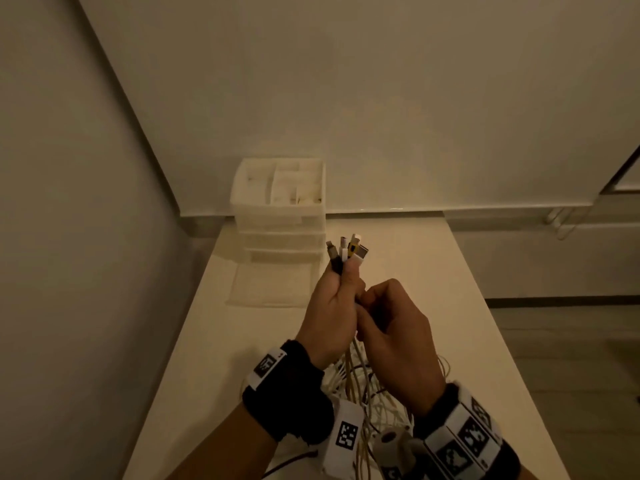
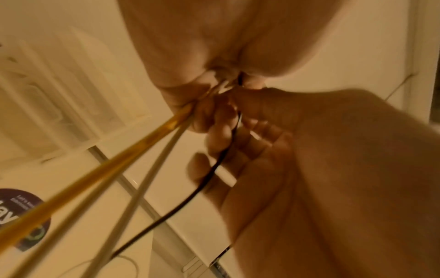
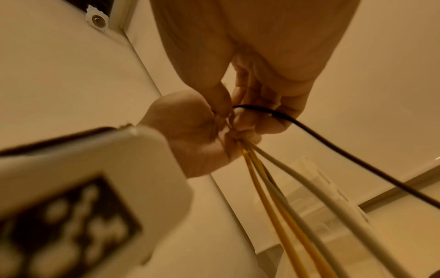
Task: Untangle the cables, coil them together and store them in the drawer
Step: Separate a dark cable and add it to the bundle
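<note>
Both hands up on the cable bundle, above the table.
Left hand [image 1: 332, 306] clenches the cables [image 1: 346, 254], plugs poking out on top; right hand [image 1: 394, 323] pinches the strands just beside it. Loose tangle hangs between the wrists. Drawer unit [image 1: 280, 216] stands at the table's [image 1: 467, 306] far edge, bottom drawer [image 1: 273, 282] pulled out.

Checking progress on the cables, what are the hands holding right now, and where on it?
The left hand grips the cables just below their plugs. The right hand grips the same cables right beside it.
</note>
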Motion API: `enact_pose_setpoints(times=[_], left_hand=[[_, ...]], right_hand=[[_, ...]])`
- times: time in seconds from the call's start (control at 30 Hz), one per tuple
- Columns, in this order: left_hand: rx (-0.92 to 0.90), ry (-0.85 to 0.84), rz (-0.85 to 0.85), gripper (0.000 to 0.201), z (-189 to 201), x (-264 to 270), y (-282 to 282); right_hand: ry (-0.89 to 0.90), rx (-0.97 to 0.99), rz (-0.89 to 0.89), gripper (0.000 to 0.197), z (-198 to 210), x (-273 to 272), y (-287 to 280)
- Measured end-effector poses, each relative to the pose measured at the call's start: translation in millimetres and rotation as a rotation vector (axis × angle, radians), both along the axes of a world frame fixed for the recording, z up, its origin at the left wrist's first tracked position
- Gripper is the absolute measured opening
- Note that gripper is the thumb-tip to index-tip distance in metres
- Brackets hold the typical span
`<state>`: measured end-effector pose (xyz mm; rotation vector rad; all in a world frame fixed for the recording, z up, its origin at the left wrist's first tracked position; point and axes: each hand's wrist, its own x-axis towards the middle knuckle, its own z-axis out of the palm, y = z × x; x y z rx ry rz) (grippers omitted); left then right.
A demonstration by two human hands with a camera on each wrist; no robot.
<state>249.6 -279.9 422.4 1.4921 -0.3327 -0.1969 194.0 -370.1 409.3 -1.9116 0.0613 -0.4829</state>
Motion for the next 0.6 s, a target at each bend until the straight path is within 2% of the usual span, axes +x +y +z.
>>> enact_pose_setpoints(times=[0.17,0.27,0.4,0.5,0.6], left_hand=[[-0.104,-0.008,0.053,0.041,23.7,6.5,16.7],[-0.231,0.016,0.058,0.040,38.8,14.9,32.8],[-0.282,-0.129,0.139,0.041,70.2,36.5,66.3],[-0.197,-0.204,0.127,0.040,79.0,34.8,81.2],[0.045,-0.263,0.078,0.035,66.8,18.2,79.3]], right_hand=[[-0.019,-0.077,0.124,0.007,-19.9,-3.4,-2.6],[0.023,-0.137,0.216,0.021,-40.9,4.7,-16.9],[0.136,-0.173,0.241,0.036,-79.5,6.6,-40.9],[0.171,-0.086,0.209,0.039,-88.0,9.3,-47.0],[0.198,0.086,0.165,0.040,-75.4,16.0,-47.7]])
